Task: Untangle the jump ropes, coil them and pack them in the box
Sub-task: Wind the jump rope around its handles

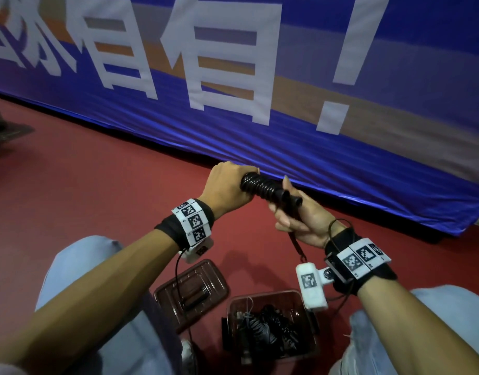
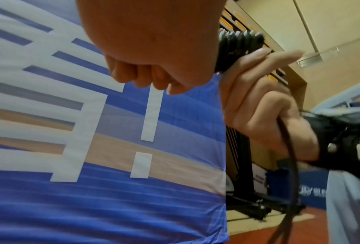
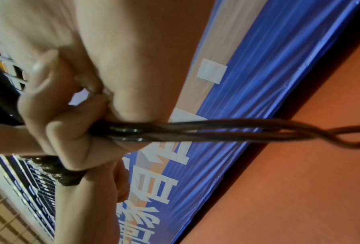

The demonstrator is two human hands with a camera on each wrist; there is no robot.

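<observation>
Person seated on the red floor (image 1: 103, 169), knees apart, facing a blue printed banner (image 1: 314, 131). Both hands are raised in front of the chest on one black jump rope wound tight round its handles (image 1: 264, 188).

Left hand (image 1: 224, 188): fist wrapped round the far end of the bundle, fingers curled under, likely there to steady it against twisting. Right hand (image 1: 296, 221): fingers closed on the near end and on the loose black cord strands (image 3: 216, 130) that run out past the palm. That grip looks meant to keep tension so the wraps do not spring loose.

A short tail of cord hangs below the right hand toward the floor.

Between the knees sits the clear plastic box (image 1: 310, 347), open, with dark coiled ropes already inside. It is close under the hands, probably so each finished bundle drops straight in. Its clear lid (image 1: 162, 292) lies just beside it, upturned, with a small dark object resting on it that I cannot identify.
</observation>
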